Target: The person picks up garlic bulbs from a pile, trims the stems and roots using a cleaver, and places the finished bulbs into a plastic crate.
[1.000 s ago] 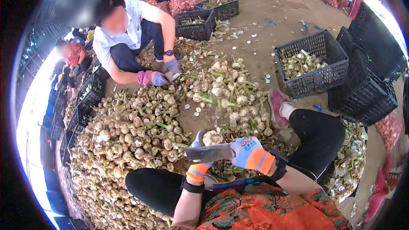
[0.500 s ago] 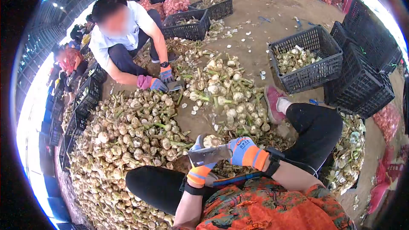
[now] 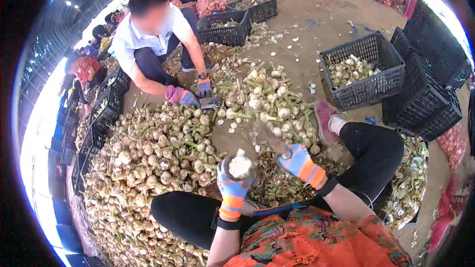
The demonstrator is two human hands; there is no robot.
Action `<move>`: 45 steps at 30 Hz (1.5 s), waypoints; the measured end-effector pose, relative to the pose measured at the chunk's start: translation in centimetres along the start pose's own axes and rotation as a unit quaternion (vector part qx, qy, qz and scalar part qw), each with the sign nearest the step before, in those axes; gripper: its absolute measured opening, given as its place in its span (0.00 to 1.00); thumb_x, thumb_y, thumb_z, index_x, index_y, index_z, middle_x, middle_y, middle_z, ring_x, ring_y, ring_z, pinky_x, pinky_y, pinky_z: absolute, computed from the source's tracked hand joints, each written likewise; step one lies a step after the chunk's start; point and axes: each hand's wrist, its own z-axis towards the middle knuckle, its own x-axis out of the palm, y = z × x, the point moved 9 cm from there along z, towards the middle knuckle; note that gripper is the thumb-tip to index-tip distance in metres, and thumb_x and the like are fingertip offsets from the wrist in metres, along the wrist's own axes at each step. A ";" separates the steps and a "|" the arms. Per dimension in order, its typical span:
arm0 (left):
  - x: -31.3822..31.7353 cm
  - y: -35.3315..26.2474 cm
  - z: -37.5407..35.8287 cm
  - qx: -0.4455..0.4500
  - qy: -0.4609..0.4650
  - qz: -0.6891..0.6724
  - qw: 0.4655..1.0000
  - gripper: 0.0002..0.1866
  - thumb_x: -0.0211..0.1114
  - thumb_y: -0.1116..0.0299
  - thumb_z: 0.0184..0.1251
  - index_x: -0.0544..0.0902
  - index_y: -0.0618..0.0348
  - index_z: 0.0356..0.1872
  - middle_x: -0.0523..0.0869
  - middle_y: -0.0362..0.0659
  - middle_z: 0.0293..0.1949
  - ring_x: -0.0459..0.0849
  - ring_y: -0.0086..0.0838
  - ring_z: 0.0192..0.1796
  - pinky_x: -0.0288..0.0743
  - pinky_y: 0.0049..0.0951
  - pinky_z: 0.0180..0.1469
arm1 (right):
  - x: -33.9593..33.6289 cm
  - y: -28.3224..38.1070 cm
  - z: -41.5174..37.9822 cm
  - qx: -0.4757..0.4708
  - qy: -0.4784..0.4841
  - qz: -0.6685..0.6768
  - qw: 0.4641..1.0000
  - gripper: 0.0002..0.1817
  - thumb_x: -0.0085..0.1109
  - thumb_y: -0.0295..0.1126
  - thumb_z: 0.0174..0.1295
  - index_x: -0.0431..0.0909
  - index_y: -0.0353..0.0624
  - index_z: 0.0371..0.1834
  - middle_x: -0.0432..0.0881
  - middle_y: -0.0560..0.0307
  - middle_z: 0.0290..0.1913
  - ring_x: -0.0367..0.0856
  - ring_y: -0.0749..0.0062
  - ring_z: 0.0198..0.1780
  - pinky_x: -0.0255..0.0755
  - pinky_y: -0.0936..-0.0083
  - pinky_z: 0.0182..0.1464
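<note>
My left hand (image 3: 234, 180), in a striped glove, is closed around a pale garlic bulb (image 3: 240, 166) whose white cut side faces up. To its right, my right hand (image 3: 297, 160) grips a blade (image 3: 269, 136), blurred by motion and pointing up and left, apart from the bulb. A heap of garlic bulbs (image 3: 148, 153) lies to the left of my hands. Beyond them sits a looser pile of garlic with green stems (image 3: 257, 94).
A co-worker (image 3: 153, 39) squats at the upper left, gloved hands at a blade by the heap. A black crate (image 3: 366, 89) with garlic stands upper right, beside stacked crates (image 3: 420, 99). More crates (image 3: 225, 32) and red net bags (image 3: 211, 4) stand behind.
My hands have moved apart. The blade has swung up and away from the bulb, whose pale cut side now shows. The whole view has shifted slightly.
</note>
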 end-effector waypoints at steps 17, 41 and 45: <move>5.8 2.3 -1.5 -0.267 -0.023 -0.497 0.825 0.11 0.58 0.59 0.57 0.78 0.53 0.37 0.82 0.43 0.31 0.79 0.31 0.33 0.75 0.33 0.40 | 10.6 -7.6 -3.2 -0.174 0.379 -0.337 0.844 0.11 0.51 0.38 0.54 0.79 0.44 0.32 0.81 0.51 0.29 0.79 0.59 0.27 0.71 0.63 0.30; -8.4 6.5 5.0 -0.128 -0.138 -0.448 0.874 0.12 0.57 0.60 0.60 0.76 0.53 0.40 0.79 0.39 0.40 0.77 0.30 0.42 0.76 0.27 0.38 | -12.4 31.8 -7.0 -0.412 0.288 -0.407 0.763 0.10 0.54 0.34 0.42 0.73 0.43 0.28 0.73 0.54 0.21 0.75 0.58 0.24 0.68 0.65 0.27; -5.3 4.2 3.2 -0.156 -0.180 -0.431 0.870 0.13 0.58 0.57 0.59 0.76 0.56 0.35 0.80 0.43 0.35 0.79 0.33 0.37 0.77 0.28 0.39 | -12.6 33.0 -3.5 -0.375 0.228 -0.467 0.768 0.11 0.54 0.33 0.42 0.74 0.43 0.30 0.74 0.52 0.22 0.75 0.56 0.25 0.69 0.65 0.28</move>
